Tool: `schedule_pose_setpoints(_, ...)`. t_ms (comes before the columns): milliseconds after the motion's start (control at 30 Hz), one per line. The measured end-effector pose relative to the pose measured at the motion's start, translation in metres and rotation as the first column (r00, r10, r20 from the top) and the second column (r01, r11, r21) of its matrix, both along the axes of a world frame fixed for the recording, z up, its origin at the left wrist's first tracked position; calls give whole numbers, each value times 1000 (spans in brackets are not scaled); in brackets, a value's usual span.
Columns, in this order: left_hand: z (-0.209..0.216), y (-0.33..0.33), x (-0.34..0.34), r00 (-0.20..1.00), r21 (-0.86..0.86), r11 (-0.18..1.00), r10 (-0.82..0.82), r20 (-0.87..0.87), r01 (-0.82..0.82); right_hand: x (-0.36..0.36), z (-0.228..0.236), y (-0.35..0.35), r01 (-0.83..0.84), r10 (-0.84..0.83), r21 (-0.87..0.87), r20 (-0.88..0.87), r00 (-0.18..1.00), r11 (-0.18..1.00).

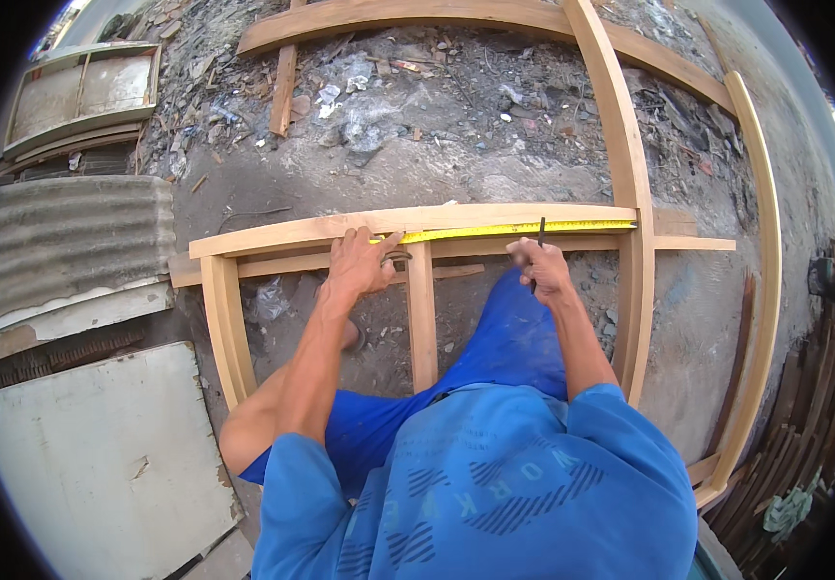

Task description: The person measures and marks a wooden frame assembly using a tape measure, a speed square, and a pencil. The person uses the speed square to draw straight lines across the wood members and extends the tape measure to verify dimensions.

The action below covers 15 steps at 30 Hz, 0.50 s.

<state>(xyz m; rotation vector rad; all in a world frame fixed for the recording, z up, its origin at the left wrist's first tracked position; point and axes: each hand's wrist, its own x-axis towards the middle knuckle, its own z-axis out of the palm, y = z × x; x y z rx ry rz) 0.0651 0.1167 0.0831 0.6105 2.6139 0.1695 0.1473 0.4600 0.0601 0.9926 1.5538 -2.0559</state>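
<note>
A yellow tape measure (509, 230) lies stretched along the top rail of a wooden frame (244, 348), its long axis running left to right, ending at the frame's right upright. The left hand (359, 263) presses flat on the tape's left end, fingers together, pinning it to the rail. The right hand (538, 266) sits just below the tape, farther right, pinching a dark pencil (539, 237) upright, its tip touching the tape. A corrugated metal sheet (70, 242) lies well to the left on the dirt.
</note>
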Motion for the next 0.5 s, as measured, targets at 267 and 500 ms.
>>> schedule_pose_setpoints(267, -7, -12, -1, 998, -23, 997, 68, 15, -68, -44, 53, -36, -146, 326, 455, -348, 879, 878)
schedule_pose_setpoints(500, -9, -12, -5, 990, 13, 994, 107, 93, -109, -67, -7, -72, -161, 453, 533, -478, 752, 830)
